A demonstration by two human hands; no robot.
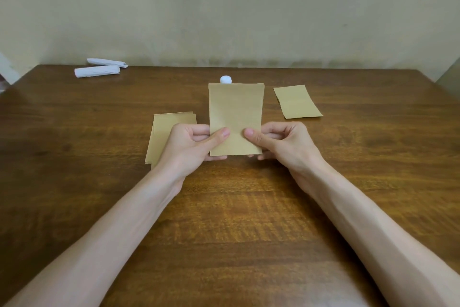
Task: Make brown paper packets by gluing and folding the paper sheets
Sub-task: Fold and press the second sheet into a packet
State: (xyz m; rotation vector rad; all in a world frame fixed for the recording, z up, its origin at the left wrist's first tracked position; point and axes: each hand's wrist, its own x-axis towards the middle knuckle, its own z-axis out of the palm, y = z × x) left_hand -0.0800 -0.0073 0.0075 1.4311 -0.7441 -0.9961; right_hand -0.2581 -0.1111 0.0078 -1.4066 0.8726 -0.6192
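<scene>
Grip: left hand [189,147] and right hand [283,144] each pinch brown paper sheet [235,112] near its bottom corners, thumb front, fingers behind, raised over wooden table [224,227]. Square your edges before creasing, press evenly

Left hand [191,144]: bare, at the left edge of the brown paper sheet [235,112]; slim fingers, knuckles showing.
Right hand [281,142]: bare, at the sheet's right edge; same slim build.
Thumbnails [225,132]: short and rounded, one on each side of the sheet's lower half.
Left forearm [112,227]: bare, uncovered from below-left of the sheet to the picture's lower edge.
Right forearm [373,227]: bare, below-right of the sheet; faint tendon lines near the wrist.
</scene>
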